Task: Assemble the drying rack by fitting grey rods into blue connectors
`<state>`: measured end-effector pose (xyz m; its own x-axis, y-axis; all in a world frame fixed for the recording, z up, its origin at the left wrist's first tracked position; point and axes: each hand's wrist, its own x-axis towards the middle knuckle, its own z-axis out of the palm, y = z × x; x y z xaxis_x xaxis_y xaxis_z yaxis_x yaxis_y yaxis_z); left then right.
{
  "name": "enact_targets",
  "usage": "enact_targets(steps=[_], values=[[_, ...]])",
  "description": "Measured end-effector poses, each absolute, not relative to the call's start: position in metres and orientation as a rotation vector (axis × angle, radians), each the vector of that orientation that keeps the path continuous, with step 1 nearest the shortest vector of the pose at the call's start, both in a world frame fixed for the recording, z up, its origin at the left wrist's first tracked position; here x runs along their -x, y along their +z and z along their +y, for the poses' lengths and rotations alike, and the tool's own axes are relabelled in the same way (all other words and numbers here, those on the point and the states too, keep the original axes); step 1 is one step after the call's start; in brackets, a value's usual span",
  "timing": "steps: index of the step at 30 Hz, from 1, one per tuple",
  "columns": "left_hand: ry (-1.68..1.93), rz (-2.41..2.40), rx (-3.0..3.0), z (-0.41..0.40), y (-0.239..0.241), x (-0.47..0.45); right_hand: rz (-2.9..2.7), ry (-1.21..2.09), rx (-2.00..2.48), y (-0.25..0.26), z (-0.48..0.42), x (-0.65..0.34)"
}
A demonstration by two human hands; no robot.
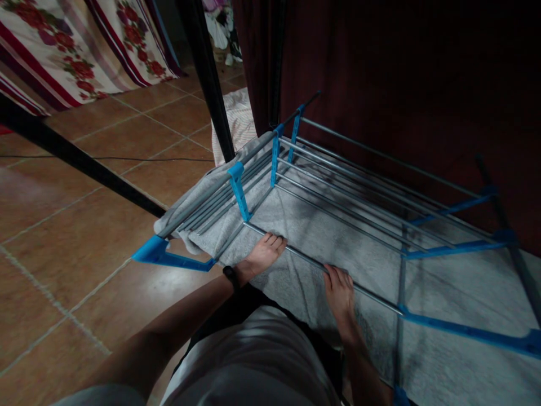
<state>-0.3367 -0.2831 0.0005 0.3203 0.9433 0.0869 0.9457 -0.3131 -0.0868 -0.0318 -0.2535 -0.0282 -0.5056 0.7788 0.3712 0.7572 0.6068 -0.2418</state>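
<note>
A grey towel (304,225) lies spread over a drying rack (350,203) made of metal rods and blue plastic joints. My left hand (264,254) rests flat on the towel by the rack's near rod, fingers stretched out; a dark band sits on its wrist. A little to the right, my right hand (338,292) lies flat on the towel, its fingertips touching the same near rod. Neither hand holds anything.
A brown tiled floor (84,225) spreads to the left. Black poles (207,73) cross in front of the rack. A floral cloth (71,45) hangs at the top left. A dark red curtain (401,67) stands behind the rack. A striped cloth (239,121) lies on the floor.
</note>
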Motion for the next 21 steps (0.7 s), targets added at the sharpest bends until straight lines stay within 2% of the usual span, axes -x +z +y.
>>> enact_targets(steps=[8, 14, 17, 21], values=[[-0.039, -1.782, 2.447, -0.283, 0.002, 0.336, -2.463, 0.087, 1.192, -0.019, -0.253, 0.051], [-0.182, -1.872, 2.447, -0.285, 0.001, 0.335, -2.596, 0.131, 1.161, -0.008, -0.248, 0.086], [-0.398, -1.941, 2.336, -0.293, -0.001, 0.339, -2.626, 0.138, 1.136, -0.007, -0.244, 0.092], [-0.949, -2.243, 1.828, -0.306, -0.01, 0.358, -2.618, 0.155, 1.122, -0.008, -0.242, 0.089]])
